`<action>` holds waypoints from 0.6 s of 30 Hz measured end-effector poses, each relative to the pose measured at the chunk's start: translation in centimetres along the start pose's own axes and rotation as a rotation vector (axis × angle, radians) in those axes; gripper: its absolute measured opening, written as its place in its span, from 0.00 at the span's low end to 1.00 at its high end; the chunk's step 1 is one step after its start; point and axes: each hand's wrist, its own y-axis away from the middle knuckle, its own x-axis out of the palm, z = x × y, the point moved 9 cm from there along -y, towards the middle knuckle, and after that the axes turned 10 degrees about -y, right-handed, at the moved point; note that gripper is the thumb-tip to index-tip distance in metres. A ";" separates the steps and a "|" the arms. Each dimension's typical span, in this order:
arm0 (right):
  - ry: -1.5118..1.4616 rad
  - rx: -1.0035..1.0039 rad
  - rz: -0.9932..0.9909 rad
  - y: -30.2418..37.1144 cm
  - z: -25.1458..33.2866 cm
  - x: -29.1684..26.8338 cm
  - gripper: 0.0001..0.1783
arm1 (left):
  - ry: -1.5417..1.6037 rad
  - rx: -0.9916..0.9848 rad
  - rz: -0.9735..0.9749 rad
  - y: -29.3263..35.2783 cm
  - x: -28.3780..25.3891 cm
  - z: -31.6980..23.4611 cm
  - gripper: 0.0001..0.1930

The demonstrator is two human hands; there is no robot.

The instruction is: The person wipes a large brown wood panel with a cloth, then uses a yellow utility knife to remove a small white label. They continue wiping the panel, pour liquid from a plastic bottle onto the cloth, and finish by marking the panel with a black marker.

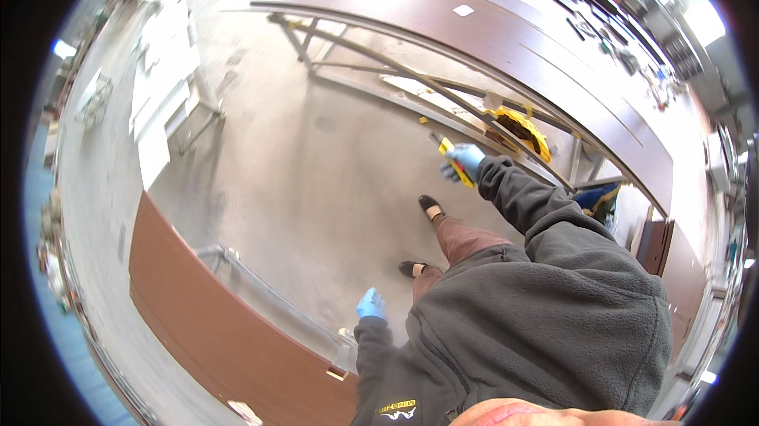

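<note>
My right hand (465, 160), in a blue glove, is stretched forward and shut on a slim yellow and black tool (451, 154). It hovers over the concrete floor (316, 173) beside a grey metal trestle frame (379, 70). My left hand (371, 304), also blue-gloved, hangs at my side with loosely spread fingers and holds nothing. It is close to the edge of a brown wooden panel (205, 323). My grey fleece sleeves and my two dark shoes (431, 206) show below.
A long dark brown panel (474, 22) lies across the trestle at the top. A yellow and black object (519, 130) sits just beyond my right hand, and a blue item (601, 200) lies further right. White tables (170, 70) stand at the left.
</note>
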 end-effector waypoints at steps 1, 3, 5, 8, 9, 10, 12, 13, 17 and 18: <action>-0.238 -0.032 -0.024 -0.1 2.2 -2.6 0.20 | -0.046 -0.038 -0.016 0.1 1.0 0.0 0.29; -0.528 -0.226 -0.073 0.0 7.7 -8.5 0.21 | -0.121 -0.058 0.032 0.0 3.8 -1.1 0.29; -0.684 -0.371 -0.140 0.3 12.3 -14.7 0.21 | -0.160 -0.076 0.014 -0.3 6.2 -2.8 0.29; -0.909 -0.407 -0.204 -0.7 18.0 -23.5 0.21 | -0.170 -0.065 -0.097 -0.6 10.8 -5.9 0.29; -1.029 -0.425 -0.221 -1.5 20.0 -26.7 0.21 | -0.181 -0.050 -0.074 -1.0 13.5 -7.2 0.29; -1.090 -0.510 -0.231 -2.3 22.5 -30.0 0.20 | -0.192 -0.054 -0.082 -1.0 15.8 -8.3 0.29; -1.240 -0.531 -0.220 -4.9 26.9 -36.5 0.27 | -0.194 -0.069 -0.163 -0.9 21.4 -10.4 0.19; -1.314 -0.532 -0.215 -6.4 28.9 -40.0 0.30 | -0.210 -0.039 -0.091 -1.2 26.0 -11.5 0.15; -1.505 -0.661 -0.291 -11.8 35.5 -54.6 0.31 | -0.173 -0.089 -0.027 0.3 40.1 -12.0 0.06; -1.547 -0.690 -0.328 -13.0 37.4 -58.3 0.31 | -0.209 -0.097 0.052 0.7 43.9 -12.1 0.09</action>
